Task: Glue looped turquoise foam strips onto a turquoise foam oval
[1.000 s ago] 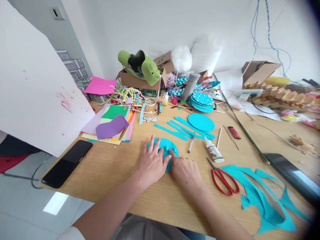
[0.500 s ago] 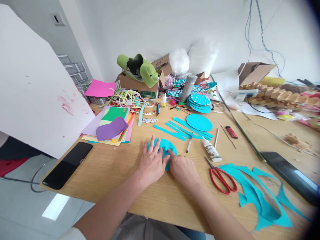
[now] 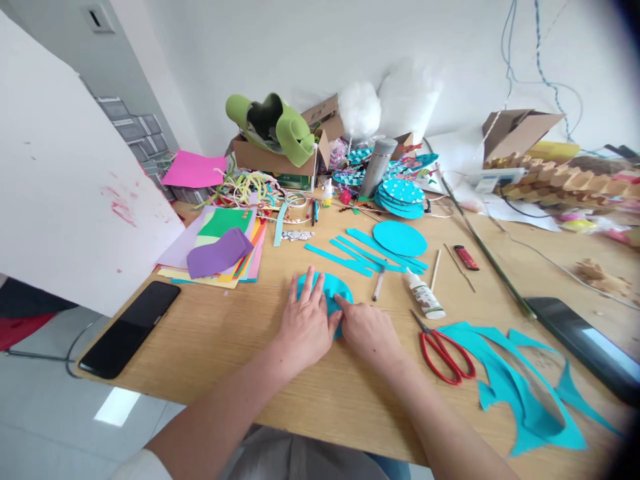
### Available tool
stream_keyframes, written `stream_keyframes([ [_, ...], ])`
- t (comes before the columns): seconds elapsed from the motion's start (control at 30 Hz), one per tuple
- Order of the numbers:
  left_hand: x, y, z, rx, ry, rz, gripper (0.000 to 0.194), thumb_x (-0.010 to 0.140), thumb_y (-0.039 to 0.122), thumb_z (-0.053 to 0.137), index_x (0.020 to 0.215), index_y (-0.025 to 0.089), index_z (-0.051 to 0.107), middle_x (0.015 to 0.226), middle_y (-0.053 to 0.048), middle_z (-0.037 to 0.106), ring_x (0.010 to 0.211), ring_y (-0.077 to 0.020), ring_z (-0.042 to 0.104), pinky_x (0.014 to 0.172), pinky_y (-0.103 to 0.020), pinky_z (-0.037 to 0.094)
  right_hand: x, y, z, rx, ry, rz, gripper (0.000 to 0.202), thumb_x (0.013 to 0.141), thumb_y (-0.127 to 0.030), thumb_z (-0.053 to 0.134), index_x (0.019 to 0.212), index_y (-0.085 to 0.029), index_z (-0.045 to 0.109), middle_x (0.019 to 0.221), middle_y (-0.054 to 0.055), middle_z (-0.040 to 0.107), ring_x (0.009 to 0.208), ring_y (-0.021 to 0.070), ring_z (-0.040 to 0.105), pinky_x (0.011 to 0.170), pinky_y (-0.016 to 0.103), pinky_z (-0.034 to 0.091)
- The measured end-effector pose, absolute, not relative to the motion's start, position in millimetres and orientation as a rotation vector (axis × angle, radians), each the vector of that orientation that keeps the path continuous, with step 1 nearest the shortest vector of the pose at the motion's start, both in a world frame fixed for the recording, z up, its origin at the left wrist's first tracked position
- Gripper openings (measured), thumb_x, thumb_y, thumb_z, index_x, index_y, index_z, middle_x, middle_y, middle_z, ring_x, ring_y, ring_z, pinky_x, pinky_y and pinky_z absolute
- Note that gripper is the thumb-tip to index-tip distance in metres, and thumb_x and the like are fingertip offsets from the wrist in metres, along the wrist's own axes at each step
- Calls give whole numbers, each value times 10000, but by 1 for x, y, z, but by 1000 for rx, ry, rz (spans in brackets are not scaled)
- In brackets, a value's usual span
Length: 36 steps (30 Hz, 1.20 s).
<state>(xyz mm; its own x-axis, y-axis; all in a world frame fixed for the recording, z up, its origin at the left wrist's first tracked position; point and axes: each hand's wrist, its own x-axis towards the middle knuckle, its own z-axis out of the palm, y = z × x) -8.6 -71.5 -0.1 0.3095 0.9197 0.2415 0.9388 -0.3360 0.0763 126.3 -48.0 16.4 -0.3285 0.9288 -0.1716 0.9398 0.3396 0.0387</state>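
At upper centre, a matte green roll (image 3: 295,137) sat in the open top of a cardboard box (image 3: 250,155). At the frame's centre, a flat, rounded blue disc (image 3: 341,285) lay on the wood-grained desk (image 3: 210,340). The left hand (image 3: 306,325) spread flat over it. The right hand (image 3: 369,331) pointed its index finger onto it; the other fingers were hidden, so its grip couldn't be told.

White wall (image 3: 300,47) behind wooden table (image 3: 225,340)

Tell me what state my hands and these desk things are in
left hand: fingers spread on blue piece
right hand: fingertip on blue piece
blue piece: partly covered by hands
scissors: lying, blades together
glue bottle: lying on its side
leftmost phone: screen dark
flask: upright
cardboard box: open
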Motion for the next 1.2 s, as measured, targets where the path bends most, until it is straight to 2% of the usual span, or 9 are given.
stream_keyframes([
  [0.2,-10,-72,2,-2488,-1777,-397,480,981,362,271,1211,112,609,1494,-119,374,1453,-305,76,1159,-546,175,124,-49,13,1710,2436,-106,419,958,-218,324,1337,-183,498,823,141,717,768,258,718,620,302,505],
  [0.63,-13,-70,5,-2526,-1797,-364,466,980,338,272,1171,111,632,1492,-119,376,1450,-312,88,1153,-539,198,128,-45,15,1744,2469,-141,363,953,-245,341,1229,-232,576,798,114,716,735,268,716,591,305,498],
  [0.87,-11,-70,4,-2533,-1795,-354,482,984,348,260,1169,98,628,1502,-114,361,1453,-311,63,1170,-528,164,126,-46,15,1699,2413,-121,398,963,-234,327,1315,-212,512,809,132,713,754,255,718,610,299,500],
  [1.2,-8,-68,2,-2533,-1807,-364,467,978,332,282,1202,73,600,1496,-130,365,1454,-312,37,1174,-522,144,125,-46,15,1695,2429,-131,409,961,-206,314,1313,-186,522,829,140,721,761,276,718,608,326,513],
])
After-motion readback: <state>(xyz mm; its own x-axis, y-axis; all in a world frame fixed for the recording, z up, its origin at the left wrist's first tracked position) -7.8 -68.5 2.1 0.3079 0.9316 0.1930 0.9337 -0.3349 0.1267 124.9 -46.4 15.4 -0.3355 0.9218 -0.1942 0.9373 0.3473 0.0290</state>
